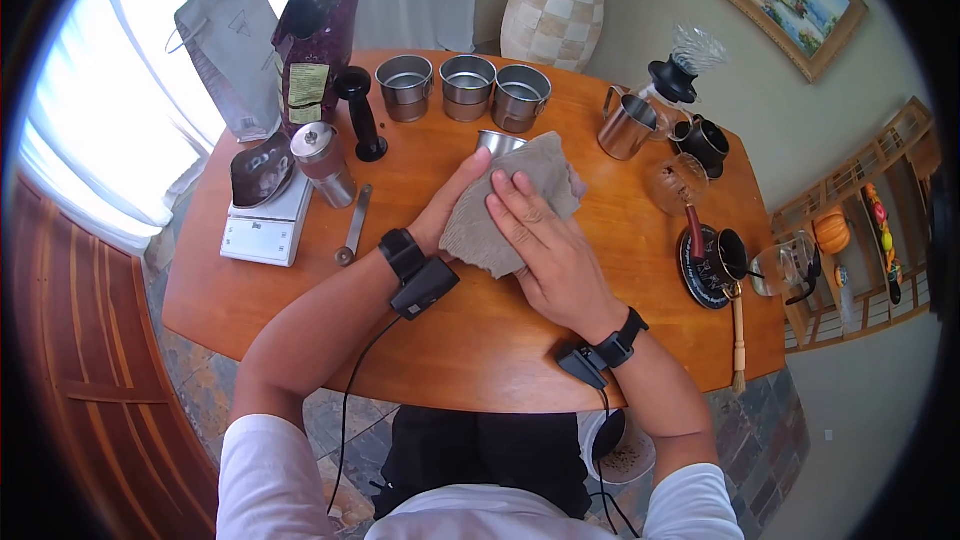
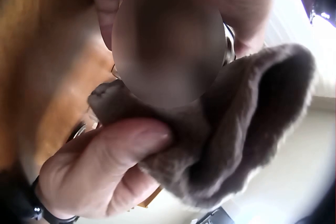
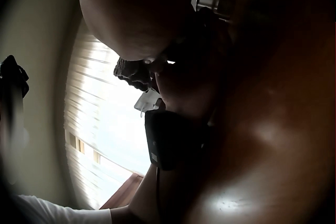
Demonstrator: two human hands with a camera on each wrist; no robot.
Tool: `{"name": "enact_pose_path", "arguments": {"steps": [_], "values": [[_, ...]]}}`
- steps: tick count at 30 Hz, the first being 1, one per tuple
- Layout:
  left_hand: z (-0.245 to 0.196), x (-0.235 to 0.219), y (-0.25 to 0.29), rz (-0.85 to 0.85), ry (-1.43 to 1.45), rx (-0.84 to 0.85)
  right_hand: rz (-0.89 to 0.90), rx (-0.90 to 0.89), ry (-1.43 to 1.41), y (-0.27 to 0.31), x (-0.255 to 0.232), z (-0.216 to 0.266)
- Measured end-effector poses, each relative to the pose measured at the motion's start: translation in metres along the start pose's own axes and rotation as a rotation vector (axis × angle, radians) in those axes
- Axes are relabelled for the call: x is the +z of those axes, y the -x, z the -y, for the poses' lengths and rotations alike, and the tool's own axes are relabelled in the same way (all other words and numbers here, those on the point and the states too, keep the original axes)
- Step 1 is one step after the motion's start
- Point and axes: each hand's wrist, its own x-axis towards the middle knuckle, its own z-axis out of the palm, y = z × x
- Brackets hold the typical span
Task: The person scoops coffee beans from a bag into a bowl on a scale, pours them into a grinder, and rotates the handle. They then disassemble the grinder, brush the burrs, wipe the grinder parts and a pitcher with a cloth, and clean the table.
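Between the hands is a grey-brown cloth point(image 1: 478, 232), draped over a metal cup point(image 1: 500, 142) whose silver side peeks out beyond the cloth's upper edge. My left hand point(image 1: 452, 202) holds the cup from the left, most of its fingers hidden under the cloth. Fingers of my right hand point(image 1: 562, 268) lie across the cloth, pressing it to the cup. In the left wrist view, the right hand's thumb point(image 2: 131, 142) pinches the folded cloth point(image 2: 226, 145) beside a blurred round surface. The right wrist view is mostly dark.
Three metal cups point(image 1: 466, 88) stand at the back. Leftward are a scale point(image 1: 268, 225), a hand grinder point(image 1: 325, 165), a black tamper-like tool point(image 1: 366, 115) and coffee bags point(image 1: 312, 60). To the right stand a steel pitcher point(image 1: 628, 128), a glass dripper point(image 1: 697, 50) and a brush point(image 1: 739, 340).
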Motion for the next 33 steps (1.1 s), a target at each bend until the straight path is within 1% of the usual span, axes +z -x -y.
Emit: {"name": "enact_pose_path", "arguments": {"steps": [1,2,3,4,5,6,7,8,9,10,11,12,13,14,16,17,19,20,21,22,23,24,26,27,28,29,30,31,32,33], "values": [[-0.003,0.008,0.003,-0.009,-0.004,-0.003,0.041,-0.036,-0.019,0.0,-0.001,0.001],[-0.004,0.012,0.005,-0.019,-0.009,-0.005,0.039,-0.037,-0.019,0.0,0.0,0.001],[-0.002,0.009,0.003,-0.018,-0.01,-0.007,-0.018,-0.001,-0.011,0.001,0.001,0.003],[0.002,0.003,0.0,-0.051,-0.022,0.039,-0.075,0.036,-0.002,0.002,0.001,0.004],[0.004,-0.001,-0.002,-0.083,-0.034,0.085,-0.077,0.038,-0.002,0.002,0.003,0.003],[0.003,-0.001,-0.002,-0.082,-0.034,0.083,-0.155,0.109,-0.081,0.002,0.005,0.001],[0.002,-0.001,-0.003,-0.124,-0.022,0.111,-0.234,0.179,-0.16,0.003,0.008,-0.002],[0.001,-0.001,-0.003,-0.166,-0.01,0.14,-0.236,0.179,-0.159,0.006,0.011,-0.007],[-0.001,0.005,-0.004,-0.201,0.107,0.163,-0.185,0.321,-0.28,0.011,0.014,-0.014],[-0.001,-0.002,-0.005,-0.198,0.104,0.162,-0.16,0.393,-0.341,0.016,0.016,-0.022],[0.0,-0.016,-0.004,-0.08,0.107,0.139,-0.138,0.466,-0.4,0.02,0.018,-0.031],[0.0,-0.023,-0.004,0.037,0.11,0.117,-0.209,0.605,-0.597,0.022,0.019,-0.043],[-0.002,-0.01,-0.002,-0.068,0.133,0.132,-0.279,0.743,-0.795,0.022,0.017,-0.051],[-0.002,-0.01,-0.002,-0.068,0.135,0.132,-0.277,0.744,-0.794,0.02,0.015,-0.056],[-0.004,-0.013,0.0,0.017,0.193,0.104,-0.603,0.814,-1.055,0.013,0.008,-0.059],[-0.003,-0.015,0.001,0.019,0.194,0.104,-0.647,0.841,-1.099,0.01,0.004,-0.057],[-0.003,-0.014,0.001,0.12,0.254,0.074,-0.64,0.85,-1.137,0.01,0.007,-0.057],[0.0,-0.012,0.002,0.12,0.253,0.073,-0.632,0.86,-1.177,0.012,0.009,-0.057],[0.002,-0.005,0.004,0.042,0.13,0.102,-0.632,0.861,-1.177,0.013,0.011,-0.057],[0.004,0.0,0.004,-0.037,0.008,0.133,-0.576,0.819,-1.21,0.015,0.012,-0.057],[0.005,-0.001,0.002,0.009,-0.13,0.142,-0.518,0.776,-1.242,0.016,0.013,-0.057],[0.007,0.003,0.001,0.007,-0.129,0.145,-0.514,0.774,-1.242,0.015,0.013,-0.055],[0.013,0.015,0.003,-0.211,-0.892,0.327,-0.512,0.716,-1.245,0.011,0.014,-0.05],[0.015,0.019,0.003,-0.298,-1.104,0.428,-0.51,0.715,-1.246,0.01,0.014,-0.048],[0.017,0.023,0.004,-0.301,-1.104,0.428,-0.486,0.711,-1.311,0.01,0.014,-0.045],[0.017,0.027,0.005,-0.352,-1.192,0.456,-0.46,0.705,-1.375,0.01,0.014,-0.043],[0.017,0.029,0.006,-0.403,-1.281,0.484,-0.458,0.704,-1.376,0.011,0.013,-0.041],[0.017,0.028,0.005,-0.405,-1.282,0.486,-0.414,0.747,-1.399,0.011,0.012,-0.039],[0.016,0.027,0.004,-0.472,-1.303,0.515,-0.371,0.789,-1.421,0.012,0.011,-0.038],[0.015,0.025,0.003,-0.539,-1.322,0.543,-0.369,0.787,-1.422,0.013,0.012,-0.037]]}}
